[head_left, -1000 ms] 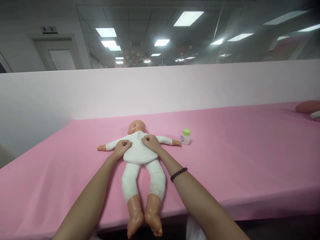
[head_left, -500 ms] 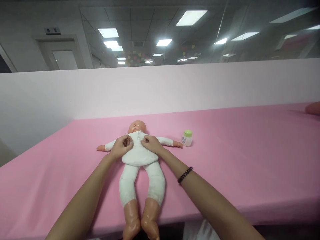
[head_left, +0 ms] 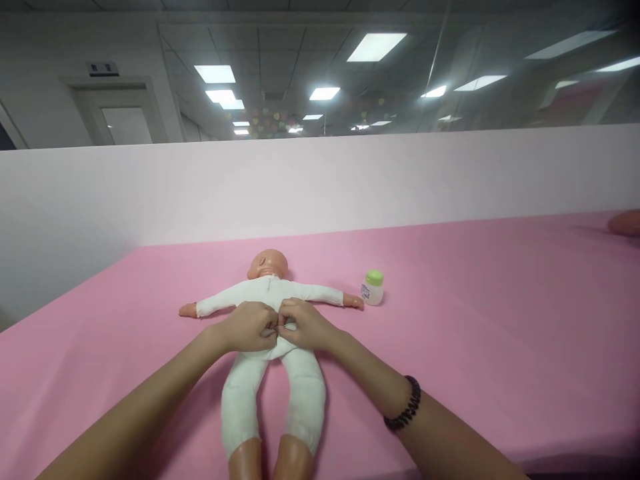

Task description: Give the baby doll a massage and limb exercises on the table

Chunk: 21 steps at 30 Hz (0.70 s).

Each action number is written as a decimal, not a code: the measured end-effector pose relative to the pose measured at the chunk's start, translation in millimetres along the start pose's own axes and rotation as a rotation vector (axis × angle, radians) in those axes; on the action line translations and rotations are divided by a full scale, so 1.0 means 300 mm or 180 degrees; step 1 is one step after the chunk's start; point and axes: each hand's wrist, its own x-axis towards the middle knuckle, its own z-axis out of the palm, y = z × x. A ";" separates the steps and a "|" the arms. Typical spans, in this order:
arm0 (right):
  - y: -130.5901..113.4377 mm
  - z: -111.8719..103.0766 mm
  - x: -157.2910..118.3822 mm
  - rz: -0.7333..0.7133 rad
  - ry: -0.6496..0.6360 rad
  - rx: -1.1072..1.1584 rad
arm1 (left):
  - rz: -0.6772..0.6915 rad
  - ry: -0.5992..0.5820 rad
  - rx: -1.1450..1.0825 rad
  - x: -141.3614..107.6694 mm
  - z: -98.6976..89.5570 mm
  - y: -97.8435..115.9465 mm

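Note:
A baby doll in a white cloth body lies on its back, arms spread and head turned to the left. Both my hands rest on its belly, knuckles almost touching at the middle. My left hand is closed with its fingers curled in, and nothing shows in it. Curled the same way, my right hand is closed against the belly; a black coil band sits on that forearm. Beside the doll's hand on the right stands a small clear jar with a green lid. The doll's feet fall outside the view.
A pink cloth covers the table. Behind it runs a low white wall with glass above, which shows ceiling lights and a door. At the far right edge a skin-coloured object is partly in view.
Both hands have slid down from the doll's chest to its belly and come together there. The camera view has shifted slightly, so the doll's feet have left the picture.

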 end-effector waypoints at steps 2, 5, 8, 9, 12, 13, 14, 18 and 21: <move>0.002 -0.004 0.000 0.0165 0.0057 0.0163 | -0.0003 0.0129 -0.0403 -0.004 0.028 -0.023; 0.002 -0.018 0.014 0.0470 0.0078 0.0339 | -0.0255 0.0523 -0.1339 -0.005 0.066 -0.070; -0.006 -0.026 0.052 0.0752 -0.0110 0.0167 | -0.0635 0.1132 -0.1784 0.003 0.091 -0.102; -0.009 -0.025 0.068 0.0804 -0.0209 0.0021 | -0.0693 0.1237 -0.1700 0.005 0.094 -0.107; -0.013 -0.008 0.107 0.0867 -0.0375 -0.0417 | -0.0637 0.1188 -0.1102 0.004 0.091 -0.107; -0.012 0.002 0.113 0.0874 -0.0326 -0.0497 | -0.0591 0.1150 -0.0934 0.000 0.087 -0.104; -0.008 0.013 0.115 0.0871 -0.0209 -0.0534 | -0.0544 0.1131 -0.0819 -0.005 0.083 -0.100; 0.019 0.054 0.087 0.0724 0.0524 -0.0418 | -0.0382 0.1247 -0.0682 -0.023 0.080 -0.086; 0.038 0.066 0.063 0.0507 0.0870 -0.0450 | -0.0432 0.1554 -0.0529 -0.030 0.100 -0.086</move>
